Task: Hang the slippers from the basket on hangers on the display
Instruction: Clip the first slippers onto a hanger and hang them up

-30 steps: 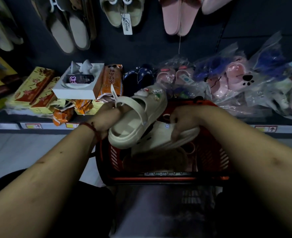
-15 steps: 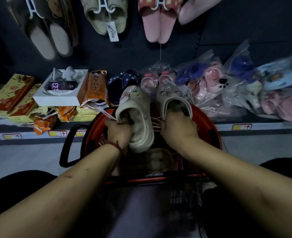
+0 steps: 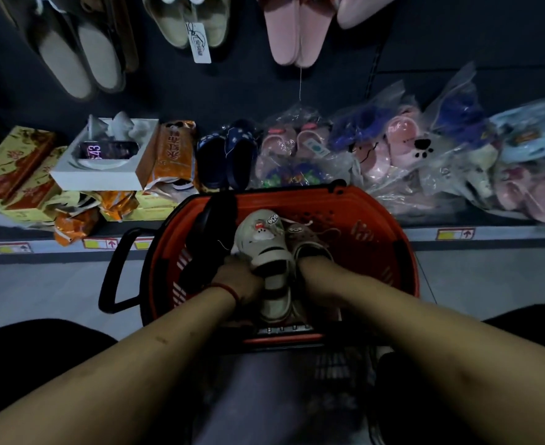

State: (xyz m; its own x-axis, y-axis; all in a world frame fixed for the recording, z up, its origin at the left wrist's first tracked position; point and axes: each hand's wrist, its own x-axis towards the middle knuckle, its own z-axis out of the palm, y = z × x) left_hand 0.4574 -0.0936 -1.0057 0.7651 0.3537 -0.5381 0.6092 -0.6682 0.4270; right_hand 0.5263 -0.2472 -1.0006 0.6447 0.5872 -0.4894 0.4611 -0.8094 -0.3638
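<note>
Two cream rubber clog slippers with cartoon charms (image 3: pixel 264 248) sit side by side, low inside the red plastic shopping basket (image 3: pixel 377 213), not yet on any hanger. The left hand (image 3: pixel 242 281) grips the side of one clog. The right hand (image 3: pixel 314 268) has its fingers hidden in the other, so its grasp cannot be told. On the dark display wall (image 3: pixel 457 43) above hang grey-beige slippers (image 3: pixel 81 59), tagged cream slippers (image 3: pixel 181 27) and pink slippers (image 3: pixel 296 36). No free hanger shows, so most of this pair's work seems left: fitting a hanger, lifting, hooking.
</note>
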